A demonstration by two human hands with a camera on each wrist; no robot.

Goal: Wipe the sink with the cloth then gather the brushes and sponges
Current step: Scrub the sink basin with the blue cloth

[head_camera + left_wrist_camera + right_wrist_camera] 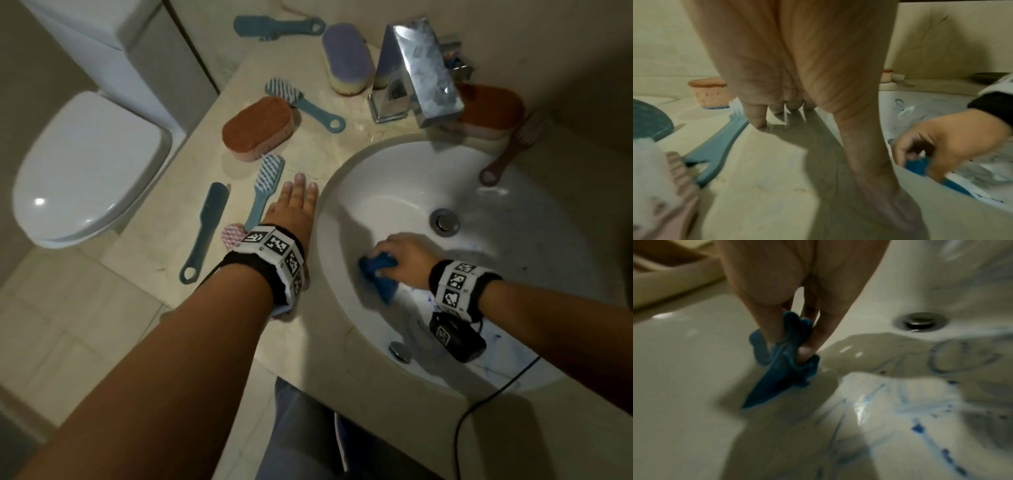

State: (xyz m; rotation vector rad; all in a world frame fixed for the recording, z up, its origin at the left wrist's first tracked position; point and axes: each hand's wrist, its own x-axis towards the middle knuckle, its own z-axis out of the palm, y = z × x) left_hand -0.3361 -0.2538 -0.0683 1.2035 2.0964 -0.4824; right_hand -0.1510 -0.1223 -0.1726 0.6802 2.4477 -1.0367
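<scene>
Wiping step: right hand (400,260) bunches the blue cloth (376,270) against the sink (394,178) wall, left hand (294,209) flat beside; blue streaks (920,428) behind the wrist likely need passes next.

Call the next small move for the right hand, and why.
Probably sweep the blue cloth toward the near wall of the sink: the right hand grips it bunched beside blue smears not yet wiped. Left hand rests flat on the counter.

Left hand (294,209) lies flat, palm down, fingers straight and together, forearm extended. Right hand (399,262) reaches forward lower down, fingers curled tight in a pinching grip. Both wrists wear marker bands.
</scene>
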